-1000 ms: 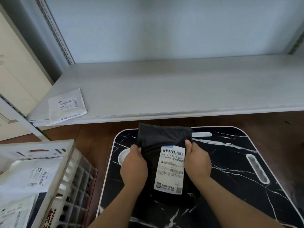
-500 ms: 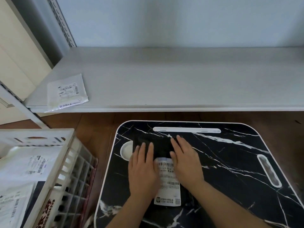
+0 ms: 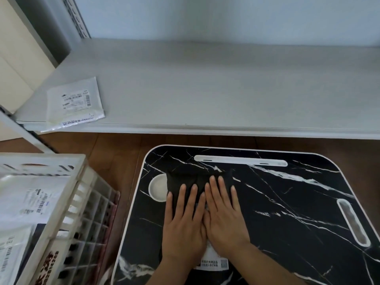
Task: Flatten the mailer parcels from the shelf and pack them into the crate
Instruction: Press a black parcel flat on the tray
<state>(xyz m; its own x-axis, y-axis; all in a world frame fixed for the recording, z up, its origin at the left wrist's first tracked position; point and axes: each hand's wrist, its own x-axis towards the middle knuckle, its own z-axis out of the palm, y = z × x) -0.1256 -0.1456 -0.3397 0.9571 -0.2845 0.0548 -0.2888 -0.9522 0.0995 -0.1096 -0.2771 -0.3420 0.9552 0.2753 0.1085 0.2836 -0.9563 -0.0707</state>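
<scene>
Two hands are lying flat on a black bag [image 3: 197, 179] that is sitting on a black tray table [image 3: 287, 212] with white lines like marble. The left hand [image 3: 183, 225] and the right hand [image 3: 224, 217] are side by side and touching each other. All the fingers are straight and spread out, pressing down on the bag. They are not curling around anything. The hands are covering most of the bag, so only its far end is showing past the fingertips. A white label [image 3: 213, 262] on the bag is peeking out near the wrists.

The bag's left edge is lying over part of a round white cup spot [image 3: 157, 190] in the table. A long white slot [image 3: 240, 160] is running along the far side of the table, and another slot [image 3: 352, 223] is sitting on the right side.

Past the table, a grey shelf [image 3: 205, 89] is stretching across. A white bag [image 3: 75, 103] with a label is lying flat near the shelf's left front corner, hanging a little over the edge.

On the left, a white crate [image 3: 67, 202] is standing on the brown wood floor [image 3: 115, 153]. Some flat packages [image 3: 26, 200] with labels are already lying inside it.
</scene>
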